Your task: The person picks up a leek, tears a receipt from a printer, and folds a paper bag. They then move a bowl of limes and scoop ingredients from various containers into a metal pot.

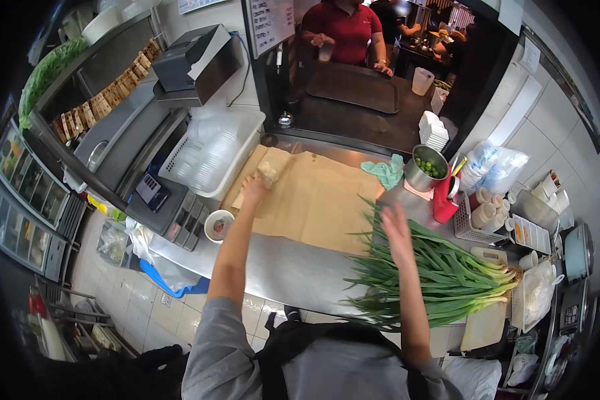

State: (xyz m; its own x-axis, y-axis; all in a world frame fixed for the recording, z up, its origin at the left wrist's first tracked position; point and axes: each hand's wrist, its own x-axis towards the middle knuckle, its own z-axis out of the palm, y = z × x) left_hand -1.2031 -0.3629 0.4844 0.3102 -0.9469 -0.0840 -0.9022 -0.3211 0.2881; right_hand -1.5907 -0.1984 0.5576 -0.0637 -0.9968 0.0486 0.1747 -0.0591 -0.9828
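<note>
My left hand (254, 187) is at the left end of a large sheet of brown paper (327, 200) spread on the steel counter. Its fingers close on a pale, plastic-looking packet (272, 164) on the paper; what is inside cannot be made out. My right hand (396, 231) is raised with its fingers stretched out and nothing in it. Below and beside it, a big bunch of green onions (427, 267) lies with leaves toward the paper and white root ends to the right. A small white tub (219, 226) stands near my left forearm.
A white basket of clear plastic containers (250, 137) stands at the back left. Behind the paper are a teal cloth (384, 171) and a metal pot of green limes (427, 167). Across the pass, a person in a red shirt (345, 30) stands by a dark tray (353, 87).
</note>
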